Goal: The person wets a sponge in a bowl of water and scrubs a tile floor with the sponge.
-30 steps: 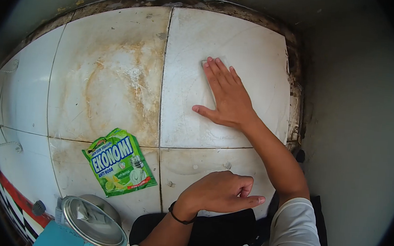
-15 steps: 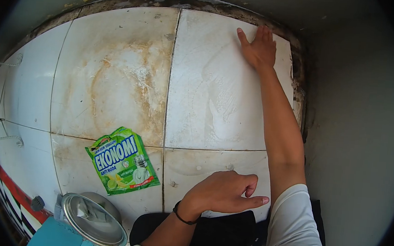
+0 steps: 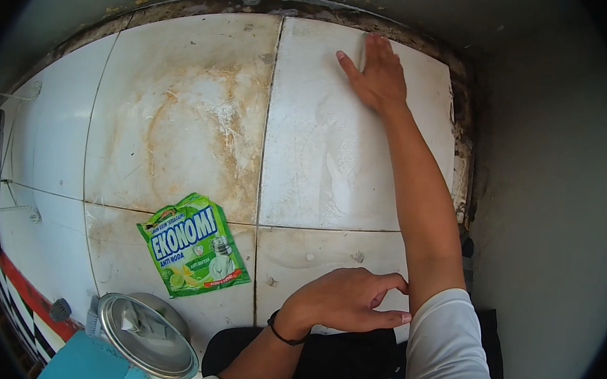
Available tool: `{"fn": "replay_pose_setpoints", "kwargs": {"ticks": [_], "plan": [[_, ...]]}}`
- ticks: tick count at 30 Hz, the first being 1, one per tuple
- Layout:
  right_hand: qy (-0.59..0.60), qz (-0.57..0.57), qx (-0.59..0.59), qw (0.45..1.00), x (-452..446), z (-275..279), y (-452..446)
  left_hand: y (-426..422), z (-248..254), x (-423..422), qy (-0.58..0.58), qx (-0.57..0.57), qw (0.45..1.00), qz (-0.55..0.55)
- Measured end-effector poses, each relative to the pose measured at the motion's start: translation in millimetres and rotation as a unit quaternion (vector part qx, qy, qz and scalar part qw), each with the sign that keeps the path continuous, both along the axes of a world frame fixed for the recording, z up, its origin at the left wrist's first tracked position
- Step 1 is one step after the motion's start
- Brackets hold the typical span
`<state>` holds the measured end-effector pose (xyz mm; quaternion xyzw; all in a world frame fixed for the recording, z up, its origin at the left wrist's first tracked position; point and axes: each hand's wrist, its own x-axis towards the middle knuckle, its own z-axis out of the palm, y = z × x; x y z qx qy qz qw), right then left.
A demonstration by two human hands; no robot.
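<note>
Right hand flat, thumb wide, near the tiled floor's far edge, left hand half-curled; slick-looking smears could cause slipping!

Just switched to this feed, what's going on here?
A person's right hand is laid flat near the far edge of a pale tile with wet-looking smears; anything beneath it is hidden. The left hand, seemingly empty, is held nearer the body. A green EKONOMI packet lies to the left, and beyond it is a brown-stained tile.
</note>
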<state>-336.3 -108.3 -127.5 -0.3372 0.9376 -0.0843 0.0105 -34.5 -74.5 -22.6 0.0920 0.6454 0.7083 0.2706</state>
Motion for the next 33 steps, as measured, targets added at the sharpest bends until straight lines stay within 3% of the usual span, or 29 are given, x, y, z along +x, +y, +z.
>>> {"fn": "replay_pose_setpoints", "kwargs": {"ticks": [5,8,10,11,14,15,18,20,27,31,33], "plan": [[-0.016,-0.160,0.021,0.987,-59,-2,60,19,-4,1,-0.015,0.023,0.997,0.071],[-0.005,-0.153,0.038,0.987,-36,4,17,28,1,-7,-0.062,0.059,0.993,0.086],[-0.006,-0.063,0.035,0.997,-15,6,-28,35,3,-2,-0.094,0.105,0.983,0.117],[-0.007,-0.005,0.033,0.999,-3,5,-52,38,-9,2,-0.005,0.112,0.982,0.152],[-0.012,0.111,0.028,0.993,33,3,-112,45,-15,11,0.053,0.223,0.934,0.274],[-0.014,0.110,0.023,0.994,39,2,-118,53,-20,17,0.012,0.320,0.903,0.287],[-0.014,0.105,0.003,0.994,42,-1,-123,57,-20,22,-0.028,0.400,0.870,0.286],[-0.010,0.102,-0.004,0.995,28,-4,-103,56,-20,22,-0.043,0.398,0.880,0.253],[0.026,-0.135,0.024,0.990,-62,-8,19,63,-4,10,0.013,0.379,0.881,0.283],[-0.004,-0.192,0.055,0.980,-56,1,10,57,-4,6,0.017,0.386,0.892,0.235],[-0.011,-0.121,0.058,0.991,-38,7,-13,56,-11,7,0.012,0.390,0.893,0.225]]}}
